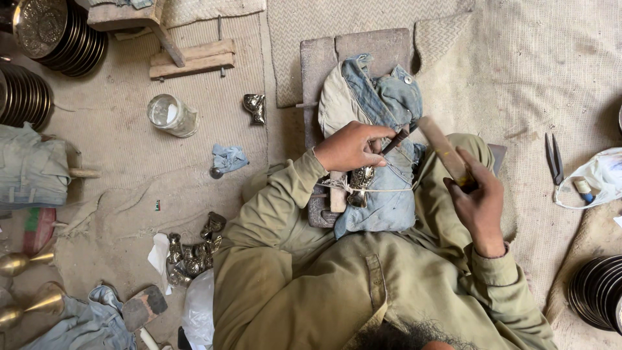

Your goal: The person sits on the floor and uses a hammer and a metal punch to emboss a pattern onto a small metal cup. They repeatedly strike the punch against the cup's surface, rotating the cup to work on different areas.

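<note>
Head view: the person sits on a floor (129, 162) covered with coarse matting, a stone block (363, 48) before them. On the block lies a bundle of blue denim and pale cloth (382, 97), and on the cloth one small silvery embossed metal piece (360, 180), tied down with white string against a strip of wood.

The left hand (352, 146) is curled shut around a thin dark punch (396, 140), its tip slanted down toward the metal piece, the fingers resting just above it. The right hand (478, 198) is clenched on the handle of one wooden mallet (444, 149), whose blurred head is raised near the top of the punch.

To the left on the floor: one heap of small silvery castings (192, 249), too jumbled to count; one more single casting (254, 107) farther up; one clear glass jar (171, 115) on its side; one blue rag (228, 157). Two stacks of dark metal plates (61, 32) stand at the upper left, a third stack at the lower right. Two brass goblets (26, 282) lie at the left edge. One pair of scissors (554, 159) lies at the right, beside a white plastic bag (602, 175).
</note>
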